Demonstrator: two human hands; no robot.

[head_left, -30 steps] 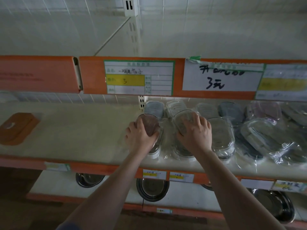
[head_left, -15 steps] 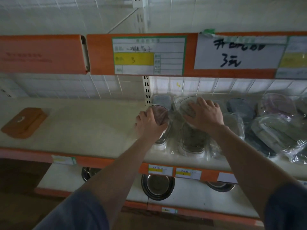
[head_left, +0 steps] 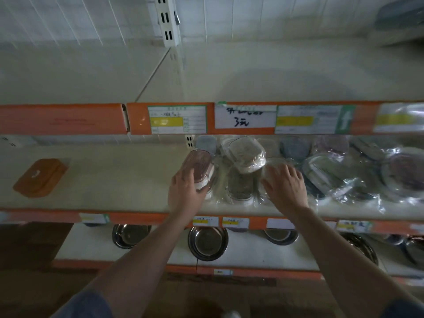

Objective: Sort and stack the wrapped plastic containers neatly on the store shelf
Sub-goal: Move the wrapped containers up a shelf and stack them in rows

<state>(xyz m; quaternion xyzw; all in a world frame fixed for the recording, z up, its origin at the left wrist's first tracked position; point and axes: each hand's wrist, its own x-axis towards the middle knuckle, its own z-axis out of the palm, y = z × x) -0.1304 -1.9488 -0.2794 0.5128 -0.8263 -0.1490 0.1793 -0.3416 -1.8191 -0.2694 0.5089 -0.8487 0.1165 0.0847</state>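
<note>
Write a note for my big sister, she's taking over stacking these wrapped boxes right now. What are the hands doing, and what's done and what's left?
Left hand: gripping the pinkish wrapped container, leftmost in the row, tilted up on the shelf.
Right hand: resting flat on a clear wrapped container; no firm grip visible.
Between them: a tilted container leaning over a lower container.
Done: three front stacks begun.
Left: the loose wrapped pile to the right is unsorted; straighten the tilted ones.

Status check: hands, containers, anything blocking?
Left hand gripping pink container. Right hand flat on clear container. Loose wrapped pile crowds the right.
</note>
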